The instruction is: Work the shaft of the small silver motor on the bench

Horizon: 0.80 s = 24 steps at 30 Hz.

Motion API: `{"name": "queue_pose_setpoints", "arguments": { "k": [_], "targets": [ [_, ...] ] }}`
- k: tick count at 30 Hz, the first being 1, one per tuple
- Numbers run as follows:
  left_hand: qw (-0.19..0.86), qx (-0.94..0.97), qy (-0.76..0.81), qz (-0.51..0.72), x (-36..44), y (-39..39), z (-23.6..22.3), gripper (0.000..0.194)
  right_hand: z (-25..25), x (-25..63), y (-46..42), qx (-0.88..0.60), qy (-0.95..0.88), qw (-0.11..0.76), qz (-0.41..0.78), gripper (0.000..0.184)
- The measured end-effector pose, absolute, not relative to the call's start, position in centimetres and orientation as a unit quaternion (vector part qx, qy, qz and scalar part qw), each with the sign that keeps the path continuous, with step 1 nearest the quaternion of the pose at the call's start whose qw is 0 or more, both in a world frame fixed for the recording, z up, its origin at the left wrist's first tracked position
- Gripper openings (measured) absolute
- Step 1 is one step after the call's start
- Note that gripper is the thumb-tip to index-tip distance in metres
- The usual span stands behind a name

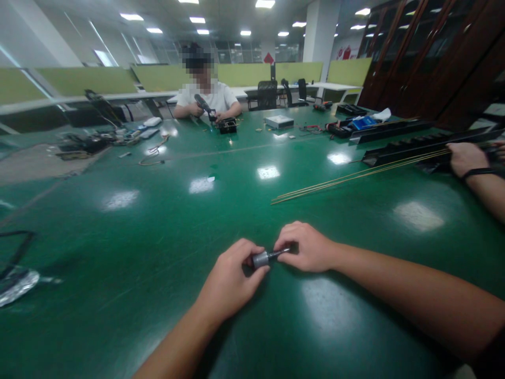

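Note:
Low over the green table [165, 295], my left hand [232, 276] grips a short grey and black cylindrical tool [261, 259], its thumb and fingers closed around the thick end. A thin dark shaft with a shiny metal tip points right from the tool, much like a screwdriver. My right hand [307, 247] is closed in a pinch at that tip, thumb below and fingers above. The back end of the tool is hidden inside my left hand.
At right, another person's hand [469, 158] is beside thin yellowish rods [355, 179] and black rails [394, 150]. Across the table a person [207, 97] holds a power tool over a black part [227, 125]. Electronic parts [90, 139] lie far left; a metal box [279, 122] stands at the back.

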<state>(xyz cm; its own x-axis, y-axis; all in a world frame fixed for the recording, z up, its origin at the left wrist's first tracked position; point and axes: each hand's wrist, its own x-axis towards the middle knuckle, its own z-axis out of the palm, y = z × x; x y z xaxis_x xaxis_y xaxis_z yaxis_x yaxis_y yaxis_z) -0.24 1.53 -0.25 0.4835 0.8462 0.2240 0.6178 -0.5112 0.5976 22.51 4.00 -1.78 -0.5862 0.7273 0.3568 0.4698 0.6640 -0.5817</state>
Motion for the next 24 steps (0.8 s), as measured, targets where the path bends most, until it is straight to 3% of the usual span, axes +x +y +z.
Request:
{"name": "queue_pose_setpoints", "arguments": {
  "k": [24],
  "targets": [
    [0.224,0.82,0.459,0.257,-0.7,1.9,-0.2,0.015,-1.7,24.7,5.8,-0.426,-0.835,0.263,0.226,0.007]
  ]
}}
